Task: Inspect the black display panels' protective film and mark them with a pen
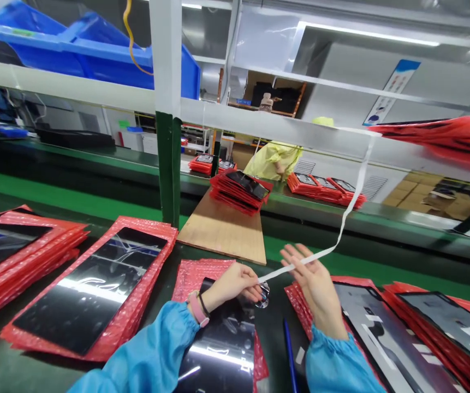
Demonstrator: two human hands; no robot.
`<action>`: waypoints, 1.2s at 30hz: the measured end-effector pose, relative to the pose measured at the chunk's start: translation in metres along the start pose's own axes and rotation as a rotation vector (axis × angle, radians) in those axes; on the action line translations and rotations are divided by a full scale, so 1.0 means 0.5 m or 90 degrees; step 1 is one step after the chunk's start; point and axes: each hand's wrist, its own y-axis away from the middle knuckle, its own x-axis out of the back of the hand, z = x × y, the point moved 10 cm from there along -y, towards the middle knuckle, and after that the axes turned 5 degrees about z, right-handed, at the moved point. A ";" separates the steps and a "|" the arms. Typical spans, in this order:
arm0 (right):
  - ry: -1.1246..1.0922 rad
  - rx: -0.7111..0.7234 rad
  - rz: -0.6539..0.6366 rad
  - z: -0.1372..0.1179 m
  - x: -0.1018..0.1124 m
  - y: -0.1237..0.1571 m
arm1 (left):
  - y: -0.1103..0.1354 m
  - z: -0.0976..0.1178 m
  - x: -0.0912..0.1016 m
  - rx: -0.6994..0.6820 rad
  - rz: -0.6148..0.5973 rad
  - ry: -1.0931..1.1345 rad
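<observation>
A long white strip [351, 204] hangs from the shelf beam and runs down to my left hand [238, 281], whose fingers pinch its lower end. My right hand [316, 286] is open, palm showing and fingers spread, with the strip crossing at its fingers. Below my left hand lies a black glossy screen panel [222, 341] on red bubble wrap [196, 273]. A small shiny, crinkled piece [263, 296] shows beside my left fingertips; I cannot tell whether it is held. A blue pen [289, 349] lies between my forearms.
Panels on red bubble bags stand in stacks at left [95, 289] and right [382, 327]. A wooden board [226, 232] with another stack [241, 191] is ahead. A green post [169, 169] rises left of it. Blue bins [107, 54] sit overhead. A person in yellow [273, 158] works beyond.
</observation>
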 end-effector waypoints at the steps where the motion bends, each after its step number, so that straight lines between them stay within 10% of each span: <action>1: 0.020 0.059 0.069 -0.025 0.024 0.007 | 0.003 0.011 0.008 -0.024 0.021 -0.036; 4: 0.236 0.412 0.255 -0.148 0.046 0.088 | 0.031 0.064 0.031 -0.123 0.104 -0.176; 7: 0.556 0.714 0.057 -0.176 -0.098 0.186 | 0.081 0.123 0.031 -0.221 0.161 -0.326; 10: 0.659 0.711 -0.140 -0.126 -0.180 0.220 | 0.121 0.162 0.017 -0.280 0.182 -0.429; 21: 0.618 0.735 -0.149 -0.148 -0.175 0.238 | 0.163 0.206 -0.008 -0.431 0.212 -0.645; 36: 0.686 0.811 -0.071 -0.153 -0.166 0.255 | 0.099 0.165 0.101 -0.176 0.178 0.157</action>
